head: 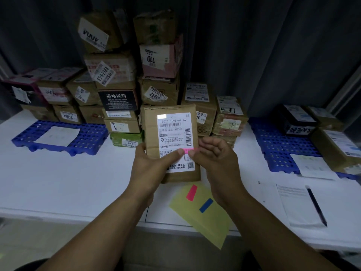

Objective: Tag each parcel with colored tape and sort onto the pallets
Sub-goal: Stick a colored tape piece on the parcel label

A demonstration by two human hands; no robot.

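I see my left hand [154,163] gripping the parcel [172,122] by its left edge, thumb pressed on the label, above the counter [78,182]. My right hand [214,157] pinches the pink tape strip [188,150] against the parcel's right edge. A yellow sheet [205,222] bearing spare strips lies below. Blue pallets sit at left [93,133] and right [273,145].
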